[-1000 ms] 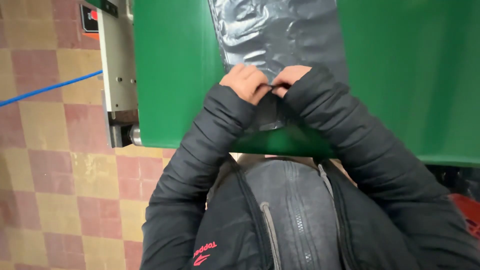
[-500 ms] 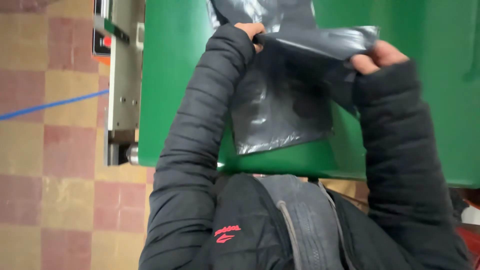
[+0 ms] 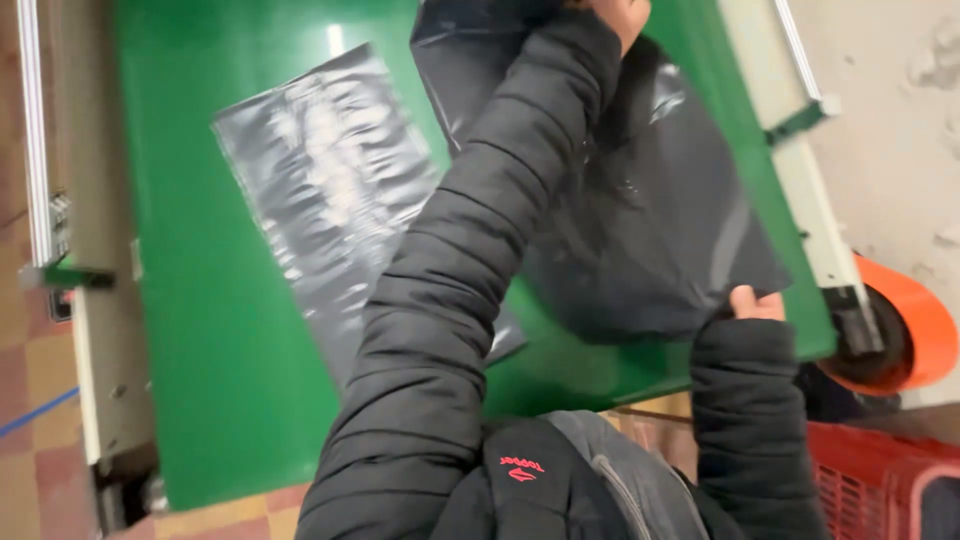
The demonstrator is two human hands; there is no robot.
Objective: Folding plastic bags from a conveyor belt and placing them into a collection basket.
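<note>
A dark grey plastic bag (image 3: 640, 230) is held up over the green conveyor belt (image 3: 210, 370). My left hand (image 3: 622, 14) grips its far top edge at the upper border of the view, with my black padded sleeve running across the middle. My right hand (image 3: 756, 304) pinches the bag's near lower corner by the belt's right side. A second grey plastic bag (image 3: 330, 190) lies flat on the belt to the left of my left arm, partly hidden by the sleeve.
A grey metal frame (image 3: 95, 300) runs along the belt's left side and a white rail (image 3: 795, 130) along its right. An orange roller (image 3: 910, 325) sits at the belt's right end above a red crate (image 3: 870, 480). Checkered tile floor (image 3: 35, 380) shows at lower left.
My hands, first together at the bag's end, have spread apart; the bag has opened out and swung to the right. The view has turned, showing a second bag flat on the belt.
</note>
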